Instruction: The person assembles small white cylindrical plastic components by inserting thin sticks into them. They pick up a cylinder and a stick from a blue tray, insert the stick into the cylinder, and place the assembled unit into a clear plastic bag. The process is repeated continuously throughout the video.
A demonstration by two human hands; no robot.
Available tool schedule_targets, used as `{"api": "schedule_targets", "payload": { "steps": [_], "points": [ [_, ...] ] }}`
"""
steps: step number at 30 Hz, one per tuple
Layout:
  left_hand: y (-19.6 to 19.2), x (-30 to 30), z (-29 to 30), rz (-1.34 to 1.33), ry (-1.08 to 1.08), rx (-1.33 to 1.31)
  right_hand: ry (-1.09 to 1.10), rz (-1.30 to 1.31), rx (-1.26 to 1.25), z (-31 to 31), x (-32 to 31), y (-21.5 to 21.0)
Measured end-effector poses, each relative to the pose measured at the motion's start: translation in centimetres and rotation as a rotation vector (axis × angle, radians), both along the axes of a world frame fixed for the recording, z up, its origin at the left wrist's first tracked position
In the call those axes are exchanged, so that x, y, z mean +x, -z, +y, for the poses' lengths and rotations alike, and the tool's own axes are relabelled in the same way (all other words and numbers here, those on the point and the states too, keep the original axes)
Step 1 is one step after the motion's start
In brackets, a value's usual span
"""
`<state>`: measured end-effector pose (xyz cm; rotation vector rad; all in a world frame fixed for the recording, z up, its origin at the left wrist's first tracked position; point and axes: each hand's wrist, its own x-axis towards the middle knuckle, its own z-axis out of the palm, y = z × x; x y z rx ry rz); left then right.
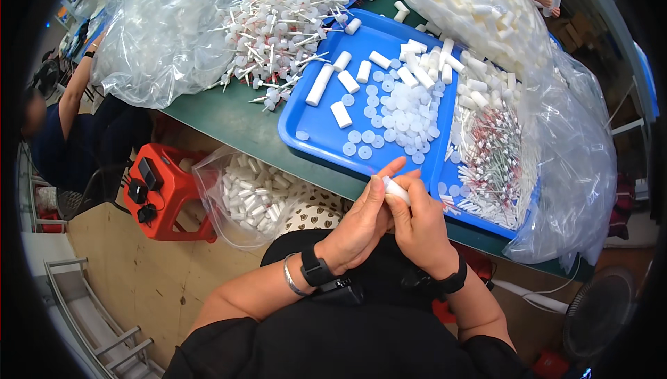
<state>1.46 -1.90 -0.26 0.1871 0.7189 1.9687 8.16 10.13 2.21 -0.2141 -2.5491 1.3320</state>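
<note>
My right hand [424, 229] grips a short white cylinder [395, 190] between thumb and fingers, just in front of the blue tray [295, 125]. Against the cylinder's left end, my left hand [358, 233] presses its thumb and bent fingers, with some fingertips reaching past behind it. Whatever else lies between the left fingers is hidden. Beyond the hands, the tray bears loose white cylinders [341, 114] and a heap of translucent round discs [403, 115]. To the right, a second blue tray [441, 170] carries thin white sticks [490, 205] and red-and-white thin pieces [495, 139].
A pile of stick pieces with discs [278, 25] spreads at the back left beside a clear plastic bag [170, 31]. A large bag of white cylinders [479, 4] stands back right. A red stool [170, 188] and another cylinder-filled bag [253, 195] are left, below the green table [229, 122].
</note>
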Motion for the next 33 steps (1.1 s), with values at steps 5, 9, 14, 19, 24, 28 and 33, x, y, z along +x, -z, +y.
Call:
{"api": "schedule_targets", "payload": {
  "steps": [5, 9, 14, 19, 24, 28, 33],
  "points": [
    [-1.2, -1.9, -1.6, 0.039, 0.08, -0.038, -0.074, -0.359, -0.947, 1.3, -0.2, -0.9],
    [-1.3, -2.8, -1.2, 0.057, 0.069, 0.016, -0.244, -0.517, -1.36, 2.1, -0.7, -1.5],
    [-0.3, -1.3, -0.5, 0.231, -0.06, -0.083, -0.141, -0.205, -0.544, 0.1, -0.7, -0.1],
    [-0.5, -1.1, -0.9, 0.011, -0.071, -0.022, -0.092, -0.137, 0.04, -0.7, -0.8, -0.2],
    [-0.3, -1.4, -1.5, -0.015, -0.125, -0.026, -0.126, -0.192, -0.223, -0.4, -0.9, 0.1],
    [0.0, -1.3, -2.2, 0.022, -0.2, -0.094, -0.116, -0.168, -0.27, -2.1, -1.6, 0.1],
    [1.8, -4.3, -7.7, 0.191, -0.341, -0.144, -0.25, 0.001, 0.135, 1.2, 0.0, -3.0]
  ]
}}
